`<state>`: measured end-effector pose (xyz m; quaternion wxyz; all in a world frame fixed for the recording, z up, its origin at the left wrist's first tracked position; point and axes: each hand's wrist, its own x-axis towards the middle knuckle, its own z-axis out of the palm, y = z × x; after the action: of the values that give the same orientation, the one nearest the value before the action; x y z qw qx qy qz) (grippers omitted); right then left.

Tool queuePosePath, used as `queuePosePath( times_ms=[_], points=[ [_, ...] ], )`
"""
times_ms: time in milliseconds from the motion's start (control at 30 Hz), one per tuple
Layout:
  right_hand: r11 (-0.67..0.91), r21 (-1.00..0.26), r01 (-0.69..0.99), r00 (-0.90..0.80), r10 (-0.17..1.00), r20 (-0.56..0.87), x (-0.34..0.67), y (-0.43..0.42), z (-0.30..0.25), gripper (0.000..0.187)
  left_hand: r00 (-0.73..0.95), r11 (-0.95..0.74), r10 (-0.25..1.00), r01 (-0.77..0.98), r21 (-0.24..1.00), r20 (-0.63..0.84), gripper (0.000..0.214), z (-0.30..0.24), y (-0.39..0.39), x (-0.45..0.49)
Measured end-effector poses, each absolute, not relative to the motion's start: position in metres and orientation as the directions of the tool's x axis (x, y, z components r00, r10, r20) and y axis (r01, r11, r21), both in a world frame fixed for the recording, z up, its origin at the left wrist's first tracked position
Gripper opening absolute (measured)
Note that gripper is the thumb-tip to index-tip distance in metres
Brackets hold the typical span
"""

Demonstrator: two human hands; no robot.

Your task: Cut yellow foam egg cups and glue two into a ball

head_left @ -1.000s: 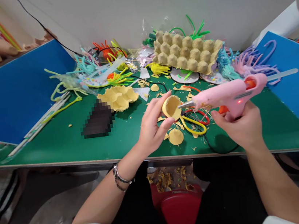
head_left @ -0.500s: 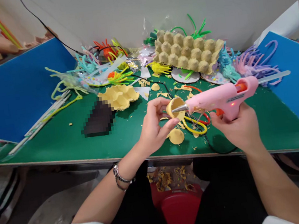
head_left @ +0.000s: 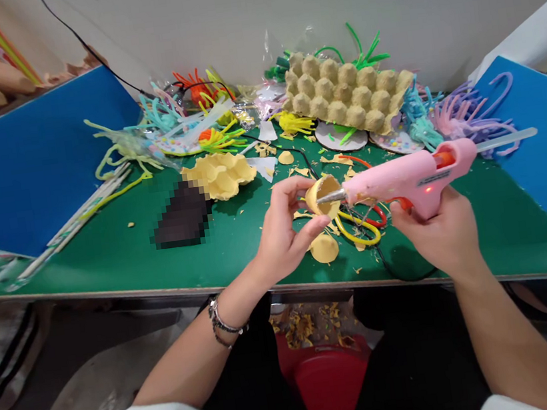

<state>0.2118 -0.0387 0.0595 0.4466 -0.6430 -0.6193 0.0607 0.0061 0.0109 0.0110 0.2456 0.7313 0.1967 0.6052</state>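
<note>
My left hand (head_left: 284, 227) grips a yellow egg-carton cup (head_left: 313, 194) between thumb and fingers, its open side turned to the right. In my right hand (head_left: 441, 230) is a pink hot glue gun (head_left: 396, 179) with a small red light lit and a clear glue stick (head_left: 511, 138) in its back end. The metal nozzle (head_left: 331, 196) reaches into the mouth of the cup; whether it touches the inner wall I cannot tell. Beneath them lie scissors with yellow and red handles (head_left: 360, 230), partly hidden. Another cut cup (head_left: 324, 248) rests near the table's front edge.
A yellow carton piece (head_left: 224, 174) and a pixelated dark patch (head_left: 182, 217) are at centre left. Behind stand a beige egg tray (head_left: 346, 88) and bundles of coloured pipe cleaners (head_left: 297, 121). Blue panels (head_left: 46, 161) flank both sides. A black cord (head_left: 398, 272) loops near the front edge.
The whole view has shifted slightly, with things appearing a little further right. Both hands keep the cup and glue gun in nearly the same pose.
</note>
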Motion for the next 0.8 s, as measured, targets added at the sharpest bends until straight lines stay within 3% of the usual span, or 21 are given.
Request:
queuePosePath(
  times_ms=[800],
  points=[
    [0.133, -0.631, 0.764, 0.254, 0.838, 0.483, 0.2166, -0.0385, 0.0576, 0.026, 0.225, -0.795, 0.592, 0.007, 0.607, 0.773, 0.039, 0.0127, 0.0078, 0.0047]
  ],
)
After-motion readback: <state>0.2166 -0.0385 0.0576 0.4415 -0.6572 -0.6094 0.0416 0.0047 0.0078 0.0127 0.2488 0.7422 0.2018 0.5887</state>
